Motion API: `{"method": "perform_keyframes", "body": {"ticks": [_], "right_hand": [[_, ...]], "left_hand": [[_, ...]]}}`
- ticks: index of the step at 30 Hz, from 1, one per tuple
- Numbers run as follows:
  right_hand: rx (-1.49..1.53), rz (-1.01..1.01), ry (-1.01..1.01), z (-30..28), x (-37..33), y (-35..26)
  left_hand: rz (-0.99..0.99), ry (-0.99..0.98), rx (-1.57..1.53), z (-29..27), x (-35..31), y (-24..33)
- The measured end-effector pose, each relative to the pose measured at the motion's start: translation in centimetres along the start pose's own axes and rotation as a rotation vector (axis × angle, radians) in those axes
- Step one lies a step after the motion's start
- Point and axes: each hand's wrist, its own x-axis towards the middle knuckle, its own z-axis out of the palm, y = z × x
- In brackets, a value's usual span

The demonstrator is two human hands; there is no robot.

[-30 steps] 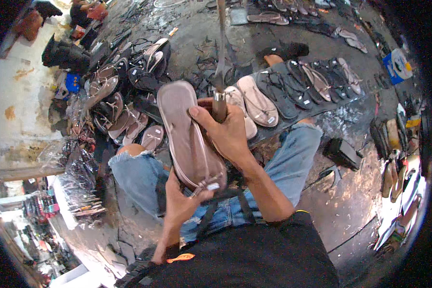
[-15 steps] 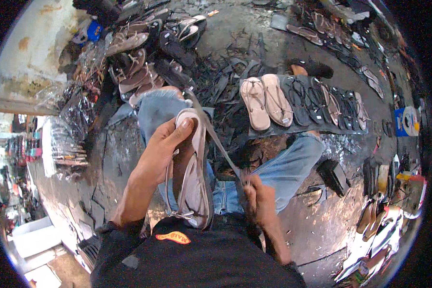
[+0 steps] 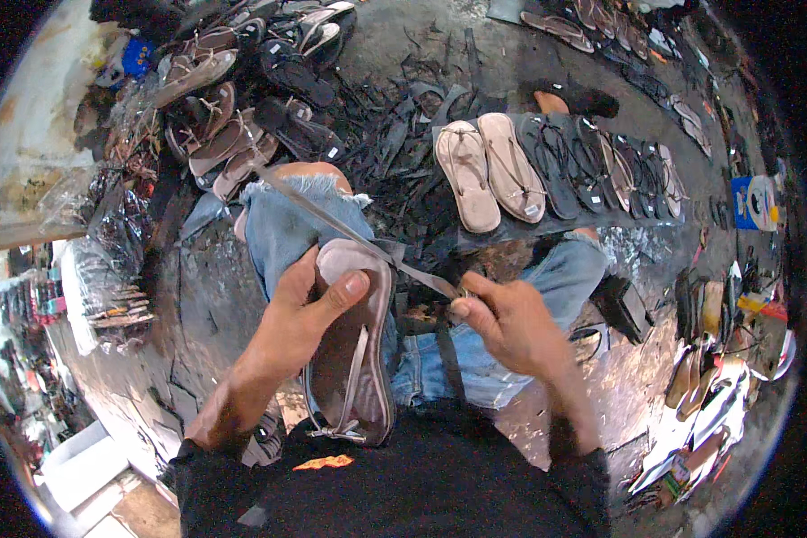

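My left hand (image 3: 309, 314) is closed round a sandal (image 3: 357, 336), its thumb pressed on the insole below the pale heel end. The sandal's thin straps and small bow lie nearest my body. In my closed right hand (image 3: 511, 323) is a long, narrow knife (image 3: 332, 224). Its grey blade runs up and left across the sandal's heel edge, where a small dark flap of sole material (image 3: 389, 251) sticks out. My fingers hide most of the knife's handle.
Beyond my right knee, several finished-looking sandals (image 3: 511, 170) lie in a row on a dark sheet. More sandals (image 3: 224, 134) are heaped at the far left. Dark offcuts (image 3: 412, 134) litter the floor ahead. A black block (image 3: 620, 307) sits to the right.
My right hand has moved up and right, and the knife now lies across the heel edge, pointing further left. The sandal has come slightly nearer, and a dark flap shows at its edge.
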Motion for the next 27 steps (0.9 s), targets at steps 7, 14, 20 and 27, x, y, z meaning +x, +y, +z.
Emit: {"method": "perform_keyframes", "body": {"ticks": [7, 14, 20, 27], "right_hand": [[0.056, -0.186, -0.277, -3.5, 8.4, -2.5], [0.718, 0.003, 0.452, -2.5, 7.6, 3.5], [0.652, -0.034, 0.752, 4.5, -0.9, 3.0], [0.381, 0.101, 0.435, 11.3, -10.3, 2.6]], "left_hand": [[-0.032, -0.055, 0.028, 0.6, 0.8, 0.5], [0.555, 0.322, -0.549, -2.6, 1.4, 4.2], [0.217, 0.099, -0.894, 2.6, 4.3, 0.5], [0.159, 0.090, -1.001, 3.9, 3.4, -0.9]]}}
